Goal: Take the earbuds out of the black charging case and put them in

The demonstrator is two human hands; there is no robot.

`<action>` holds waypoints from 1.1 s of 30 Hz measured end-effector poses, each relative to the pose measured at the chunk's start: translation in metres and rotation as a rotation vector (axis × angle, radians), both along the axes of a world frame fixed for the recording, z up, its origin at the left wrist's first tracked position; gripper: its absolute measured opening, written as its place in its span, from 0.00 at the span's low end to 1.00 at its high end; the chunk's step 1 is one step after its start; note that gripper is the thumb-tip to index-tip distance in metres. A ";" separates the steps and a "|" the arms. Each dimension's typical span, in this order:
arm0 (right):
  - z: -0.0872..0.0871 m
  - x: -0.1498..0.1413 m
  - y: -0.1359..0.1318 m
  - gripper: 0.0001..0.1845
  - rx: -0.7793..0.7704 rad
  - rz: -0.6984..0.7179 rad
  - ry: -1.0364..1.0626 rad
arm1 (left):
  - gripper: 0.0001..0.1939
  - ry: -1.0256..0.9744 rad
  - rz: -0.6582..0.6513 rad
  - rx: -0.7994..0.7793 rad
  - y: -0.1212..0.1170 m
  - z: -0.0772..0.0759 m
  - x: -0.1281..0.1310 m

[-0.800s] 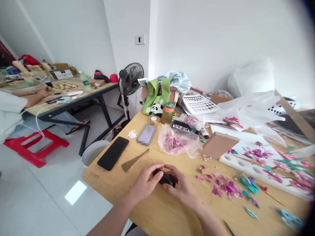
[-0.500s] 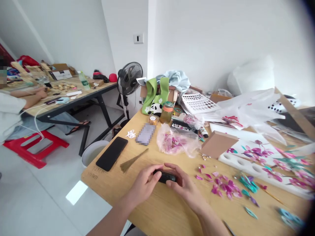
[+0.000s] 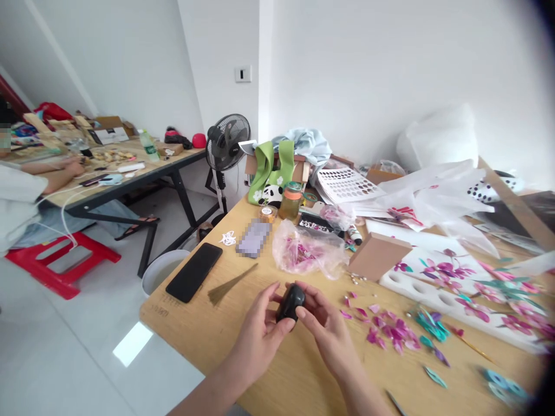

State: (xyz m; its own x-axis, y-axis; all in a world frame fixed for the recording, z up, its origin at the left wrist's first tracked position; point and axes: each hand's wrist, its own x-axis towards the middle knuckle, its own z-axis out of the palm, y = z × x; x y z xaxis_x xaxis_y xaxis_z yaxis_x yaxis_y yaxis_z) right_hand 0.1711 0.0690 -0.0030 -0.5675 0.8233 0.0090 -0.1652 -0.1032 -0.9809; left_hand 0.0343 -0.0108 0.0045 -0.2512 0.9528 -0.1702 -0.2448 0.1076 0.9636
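Observation:
Between my two hands is a small, glossy black rounded case (image 3: 291, 303), held just above the wooden table (image 3: 260, 375). My left hand (image 3: 262, 323) grips its left side, thumb at the lower edge. On the other side, the fingers and thumb of my right hand (image 3: 325, 323) are closed on it. A bundle of thin stems (image 3: 232, 284) and a black phone (image 3: 194, 273) lie left of my hands. Magenta petals (image 3: 396, 329) are scattered to the right. Beyond my hands sits a clear plastic bag (image 3: 303, 248) with magenta pieces inside.
A brown board (image 3: 378, 257) leans beside a white foam strip (image 3: 459, 309) with flowers. Teal clips (image 3: 433, 323) and blue tape rolls (image 3: 503, 381) lie at right. A jar (image 3: 291, 202) and a green panda bag (image 3: 271, 179) stand behind. Another person's arm (image 3: 60, 173) rests at the left table.
The black case has been turned from lying lengthwise to a more upright tilt, and both hands have shifted their grip around it. The view has moved slightly.

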 end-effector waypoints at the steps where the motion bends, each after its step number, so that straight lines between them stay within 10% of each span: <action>1: 0.002 0.000 -0.001 0.29 0.007 0.023 -0.002 | 0.35 -0.003 -0.013 -0.003 -0.001 -0.001 0.001; 13: 0.012 0.004 -0.005 0.22 0.250 0.252 -0.281 | 0.31 0.105 -0.278 -0.001 -0.010 -0.002 -0.016; 22: 0.016 0.005 -0.007 0.22 0.459 0.259 -0.412 | 0.29 0.014 -0.240 0.100 -0.013 -0.023 -0.013; 33: 0.002 0.016 0.007 0.29 0.179 0.222 -0.204 | 0.27 -0.403 -0.199 0.002 -0.014 -0.037 -0.026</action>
